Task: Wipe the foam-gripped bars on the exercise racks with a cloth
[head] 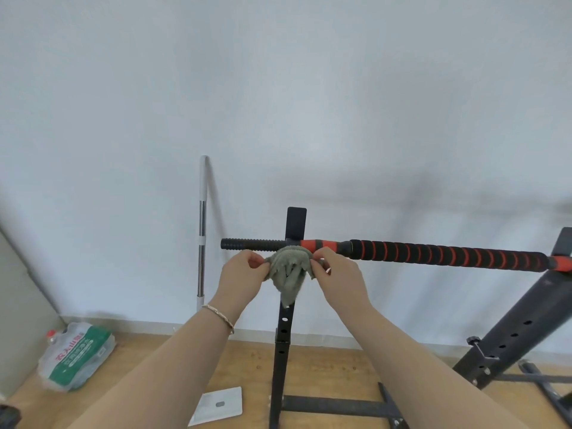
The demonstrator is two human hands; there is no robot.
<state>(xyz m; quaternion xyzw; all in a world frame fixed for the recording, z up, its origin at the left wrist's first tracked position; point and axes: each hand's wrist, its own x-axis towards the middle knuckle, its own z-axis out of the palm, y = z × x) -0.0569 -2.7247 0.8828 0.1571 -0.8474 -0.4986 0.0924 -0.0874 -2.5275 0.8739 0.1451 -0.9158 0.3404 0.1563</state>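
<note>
Head view. The cloth (289, 272), grey-green and crumpled, is draped over the bar (433, 253) where the bar crosses the top of the rack (284, 329). Its loose tail hangs down in front of the post.

The left hand (243, 274) pinches the cloth's left edge between thumb and fingertips. The right hand (337, 278) pinches the right edge in the same way. Both hands are just below the bar.

The bar lies level and runs right to a second rack (520, 320). It shows a black ribbed end at left, a short orange section beside the cloth, then black foam wound with orange stripes.

Handling, as judged:
- **Cloth:** it looks light, soft and limp, so it is best held at two edges and pulled taut round the bar.
- **Foam:** it looks soft and grippy, so it is likely to drag on the cloth.
- **Bar:** it looks stiff, and it appears only to rest on the racks, so it could roll or shift under a hard pull.

Also in view: a pole (201, 227) leaning on the wall and a bag (77, 357) on the floor.
</note>
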